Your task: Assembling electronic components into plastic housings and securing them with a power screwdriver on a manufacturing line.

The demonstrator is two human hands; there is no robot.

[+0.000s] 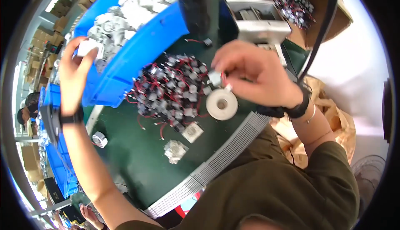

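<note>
Over the green table [137, 155], left hand [75, 73] grips a white part [88, 46]; right hand [254, 73] pinches a small motor [215, 78].

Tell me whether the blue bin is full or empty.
Fairly full: the blue bin holds a heap of white parts reaching near its rim. The left hand holds one white part over it.
</note>
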